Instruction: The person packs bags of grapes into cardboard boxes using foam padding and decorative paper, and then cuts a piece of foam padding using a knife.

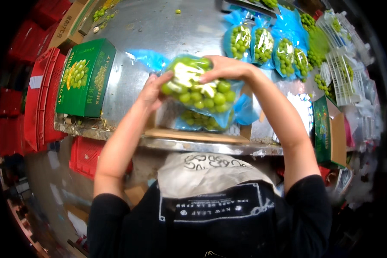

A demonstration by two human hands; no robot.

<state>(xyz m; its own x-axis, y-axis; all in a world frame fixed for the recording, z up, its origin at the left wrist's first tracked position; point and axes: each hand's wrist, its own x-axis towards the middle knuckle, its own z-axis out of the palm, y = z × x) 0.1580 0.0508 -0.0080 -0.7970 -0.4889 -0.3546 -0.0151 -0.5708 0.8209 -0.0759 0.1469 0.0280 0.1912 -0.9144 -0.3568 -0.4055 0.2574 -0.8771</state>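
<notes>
Between my two hands is a clear and blue plastic bag of green grapes (208,99), raised over an open cardboard box (198,135). My left hand (154,91) grips the bag's left side, thumb on top. My right hand (225,69) is wrapped over its upper right side, with the fingers partly hidden. Blue plastic sticks out from the bag's upper left. Below it, another bag of grapes (198,119) lies in the box, partly covered by the one I hold.
Several blue bags of grapes (241,41) lie at the back right. A green printed box (88,77) stands on the metal table (146,26) to the left, beside red crates (41,99). At the right are another green box (324,129) and white baskets (344,73).
</notes>
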